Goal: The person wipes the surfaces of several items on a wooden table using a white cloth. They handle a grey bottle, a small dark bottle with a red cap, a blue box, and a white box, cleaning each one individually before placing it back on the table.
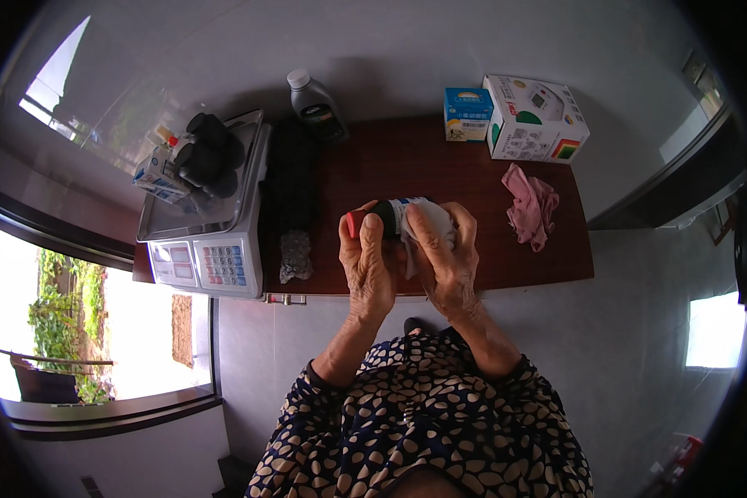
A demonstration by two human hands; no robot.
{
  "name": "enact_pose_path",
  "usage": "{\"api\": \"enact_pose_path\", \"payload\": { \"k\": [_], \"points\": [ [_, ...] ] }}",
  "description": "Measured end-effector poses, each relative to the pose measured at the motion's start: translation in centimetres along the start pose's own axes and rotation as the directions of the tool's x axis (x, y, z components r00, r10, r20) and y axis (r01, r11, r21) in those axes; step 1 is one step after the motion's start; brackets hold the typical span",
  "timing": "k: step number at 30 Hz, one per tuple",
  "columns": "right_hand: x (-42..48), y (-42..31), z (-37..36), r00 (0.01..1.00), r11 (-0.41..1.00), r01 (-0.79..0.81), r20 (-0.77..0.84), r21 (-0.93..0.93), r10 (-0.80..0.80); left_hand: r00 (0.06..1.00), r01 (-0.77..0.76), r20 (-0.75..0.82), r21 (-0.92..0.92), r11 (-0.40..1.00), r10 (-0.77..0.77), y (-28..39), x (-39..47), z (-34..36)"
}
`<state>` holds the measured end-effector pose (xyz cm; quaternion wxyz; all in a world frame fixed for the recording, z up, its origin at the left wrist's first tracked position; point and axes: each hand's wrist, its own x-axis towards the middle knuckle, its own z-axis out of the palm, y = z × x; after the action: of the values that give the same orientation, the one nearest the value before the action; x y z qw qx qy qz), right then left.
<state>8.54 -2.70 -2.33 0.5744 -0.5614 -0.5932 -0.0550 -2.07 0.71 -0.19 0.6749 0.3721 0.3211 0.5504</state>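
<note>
Above the wooden tabletop, a dark bottle with a label lies sideways between my hands, its red cap pointing left. My left hand grips the cap end, the thumb resting near the neck. Around the base end, my right hand presses a white cloth against the bottle; a loose corner hangs below. The cloth and fingers hide the bottle's right end. To the right, a crumpled pink cloth rests on the table.
A digital scale at left bears dark rounded objects and a carton. Beside it are black material and a clear crinkled packet. A grey bottle, a blue box and a white box line the wall.
</note>
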Motion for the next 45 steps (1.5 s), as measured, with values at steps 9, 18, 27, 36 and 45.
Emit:
{"api": "enact_pose_path", "payload": {
  "k": [9, 18, 27, 36, 45],
  "points": [
    [2.1, 1.8, -1.8, 0.946, 0.861, -0.313, 0.212, 0.402, 0.245, 0.999, 0.021, 0.044, 0.081, 0.997, -0.025, -0.1, -0.2, 0.1],
    [3.9, 4.6, -3.8, 0.713, 0.559, -0.656, 0.659, 0.508, 0.237, 0.954, 0.045, 0.271, 0.285, 0.957, -0.126, 1.1, 0.0, -1.0],
    [1.1, 4.7, -3.2, 0.617, 0.168, -0.774, 0.669, 0.611, 0.414, 0.957, 0.102, 0.252, 0.169, 0.980, -0.143, 1.4, 0.9, -1.0],
    [-0.4, 0.9, -1.3, 0.994, 0.927, -0.088, 0.086, 0.363, 0.061, 0.980, 0.138, 0.157, -0.088, 0.986, -0.123, -1.7, 1.2, -0.8],
    [0.7, -0.1, -2.0, 0.964, 0.902, -0.209, 0.235, 0.377, 0.125, 0.966, 0.195, 0.225, -0.317, 0.928, -0.126, -1.6, 0.6, -0.6]
  ]
}}
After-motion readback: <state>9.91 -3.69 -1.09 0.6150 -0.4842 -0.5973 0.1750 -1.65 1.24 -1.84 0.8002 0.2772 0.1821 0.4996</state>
